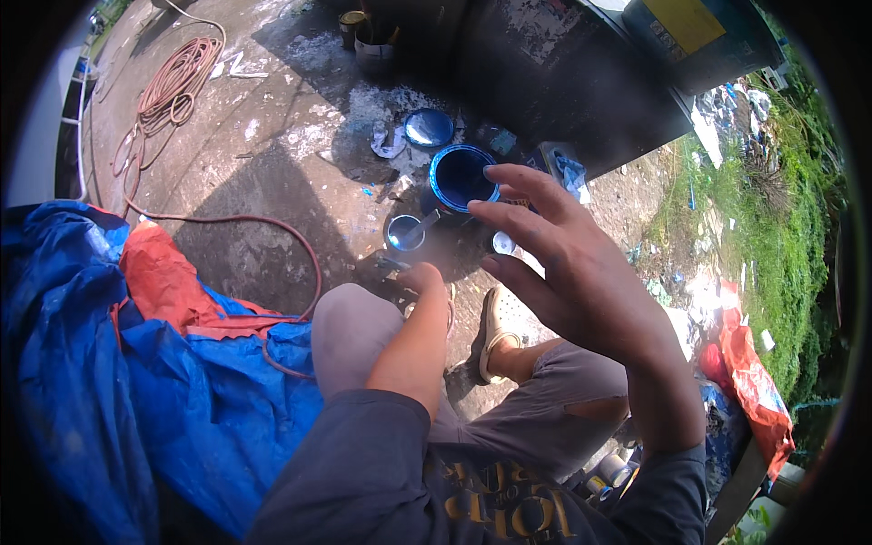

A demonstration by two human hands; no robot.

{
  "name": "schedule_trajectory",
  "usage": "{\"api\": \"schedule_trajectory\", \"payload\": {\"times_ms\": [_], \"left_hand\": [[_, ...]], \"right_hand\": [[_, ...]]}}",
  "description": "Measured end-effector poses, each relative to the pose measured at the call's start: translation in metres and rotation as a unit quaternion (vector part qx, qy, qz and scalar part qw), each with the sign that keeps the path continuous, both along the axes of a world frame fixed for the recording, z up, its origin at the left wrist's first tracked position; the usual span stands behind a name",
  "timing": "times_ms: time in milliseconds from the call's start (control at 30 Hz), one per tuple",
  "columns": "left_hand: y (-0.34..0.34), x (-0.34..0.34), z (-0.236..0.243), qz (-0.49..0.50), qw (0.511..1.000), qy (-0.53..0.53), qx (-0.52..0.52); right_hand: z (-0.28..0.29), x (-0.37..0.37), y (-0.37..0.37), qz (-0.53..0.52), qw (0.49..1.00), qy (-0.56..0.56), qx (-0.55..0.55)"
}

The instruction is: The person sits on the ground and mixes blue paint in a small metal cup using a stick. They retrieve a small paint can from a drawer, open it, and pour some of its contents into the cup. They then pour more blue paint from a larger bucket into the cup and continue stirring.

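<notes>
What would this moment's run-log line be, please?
left hand: near small can; right hand: raised, open; blue-rimmed paint can: uncovered; blue lid: on ground

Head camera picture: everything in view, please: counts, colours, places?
Large can: 1, blue, centre
Lid: 1, blue, beyond can
Small tin: 1, pale inside, near can
Stick: 1, grey, over tin
Pots: 2, dark, top centre
Hose: 1, reddish, upper left
Tarp: 1, blue and orange-red, left
Sheet: 1, orange-red, lower right
Bin: 1, dark, upper right
Plants: several, green, right
Clog: 1 clear, cream, centre
Trousers: 1, grey, below
Shirt: 1, dark, bottom
Left hand: 1, bare, near small tin
Right hand: 1, bare, open, right of centre
</notes>
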State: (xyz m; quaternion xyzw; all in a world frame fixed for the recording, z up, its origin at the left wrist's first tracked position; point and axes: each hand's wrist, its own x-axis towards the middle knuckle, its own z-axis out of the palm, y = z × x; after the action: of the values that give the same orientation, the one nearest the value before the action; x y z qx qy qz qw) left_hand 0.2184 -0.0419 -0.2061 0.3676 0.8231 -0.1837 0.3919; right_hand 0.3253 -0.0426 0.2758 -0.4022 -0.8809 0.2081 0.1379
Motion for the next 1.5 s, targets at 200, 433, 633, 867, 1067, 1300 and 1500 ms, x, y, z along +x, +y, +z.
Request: {"api": "schedule_trajectory", "payload": {"times_ms": [200,433,633,867,1067,1300,1500], "left_hand": [[0.013,0.017,-0.056,0.043,0.987,0.122,0.095],[0.027,0.026,-0.077,0.236,0.945,-0.035,0.222],[0.028,0.016,-0.064,0.413,0.862,-0.095,0.277],[0.024,0.030,-0.018,0.516,0.778,-0.084,0.350],[0.006,0.084,0.019,0.579,0.756,-0.099,0.289],[-0.094,0.106,-0.081,0.579,0.805,0.040,0.119],[-0.096,0.133,0.096,0.551,0.789,-0.265,0.058]], "right_hand": [[-0.038,-0.001,0.008,0.044,0.996,-0.054,-0.046],[-0.099,0.025,0.025,0.029,0.988,-0.120,-0.094],[-0.099,0.036,0.048,0.053,0.978,-0.092,-0.180],[-0.090,0.055,0.064,-0.013,0.985,-0.098,-0.143],[-0.110,0.062,0.090,-0.068,0.992,-0.065,-0.086],[-0.152,0.007,0.147,-0.027,0.987,-0.054,-0.151],[-0.218,0.060,0.138,-0.188,0.948,0.020,-0.257]]}}
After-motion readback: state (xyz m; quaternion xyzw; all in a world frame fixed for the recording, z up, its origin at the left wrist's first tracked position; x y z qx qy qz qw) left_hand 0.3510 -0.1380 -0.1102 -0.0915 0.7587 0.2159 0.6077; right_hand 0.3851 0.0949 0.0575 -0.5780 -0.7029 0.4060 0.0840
